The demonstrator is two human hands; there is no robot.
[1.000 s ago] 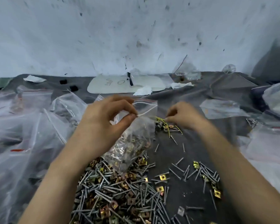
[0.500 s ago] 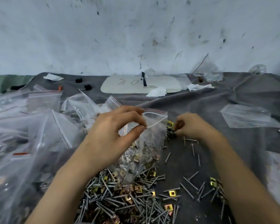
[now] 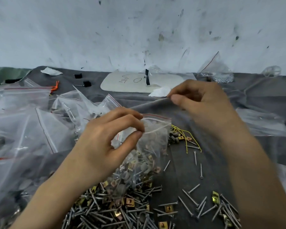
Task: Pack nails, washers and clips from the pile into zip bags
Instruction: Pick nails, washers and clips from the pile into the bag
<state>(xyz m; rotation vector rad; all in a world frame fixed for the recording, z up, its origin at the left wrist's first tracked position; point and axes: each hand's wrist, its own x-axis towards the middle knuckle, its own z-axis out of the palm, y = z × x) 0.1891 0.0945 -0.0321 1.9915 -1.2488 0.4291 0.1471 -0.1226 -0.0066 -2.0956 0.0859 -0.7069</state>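
The left hand (image 3: 109, 146) has its grip pinched on the mouth of a part-filled zip bag (image 3: 149, 146), which hangs over the pile (image 3: 122, 207) of nails, washers and clips on the tabletop (image 3: 262, 90). The right hand (image 3: 203, 103), raised beyond it, has its grip pinched together on something too thin to identify. With only one edge held, the bag's mouth could sag or tip and spill its load onto the pile.

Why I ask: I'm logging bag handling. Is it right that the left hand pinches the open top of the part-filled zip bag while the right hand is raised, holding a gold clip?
Not quite. The head view shows the left hand pinching the zip bag at its open top, but the raised right hand pinches a nail, not a gold clip.
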